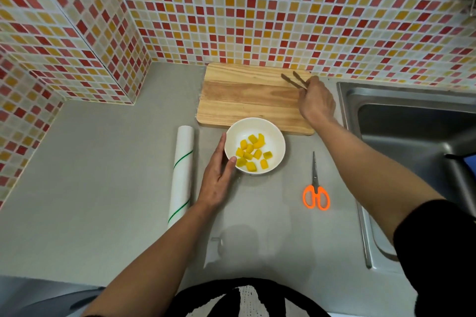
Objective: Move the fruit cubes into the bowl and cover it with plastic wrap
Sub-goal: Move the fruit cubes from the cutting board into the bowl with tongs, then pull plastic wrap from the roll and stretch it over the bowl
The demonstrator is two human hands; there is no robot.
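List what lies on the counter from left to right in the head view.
Wrap roll → left hand → bowl of fruit cubes → scissors → sink.

Yellow fruit cubes in white bowl; orange-handled scissors; red-orange mosaic wall.

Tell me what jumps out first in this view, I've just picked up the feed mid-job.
The white bowl of yellow fruit cubes sits mid-counter, with the left hand steadying its left side. Behind it the wooden cutting board lies bare, the right hand holding tongs over its far right corner. Orange-handled scissors lie right of the bowl, the plastic wrap roll left.
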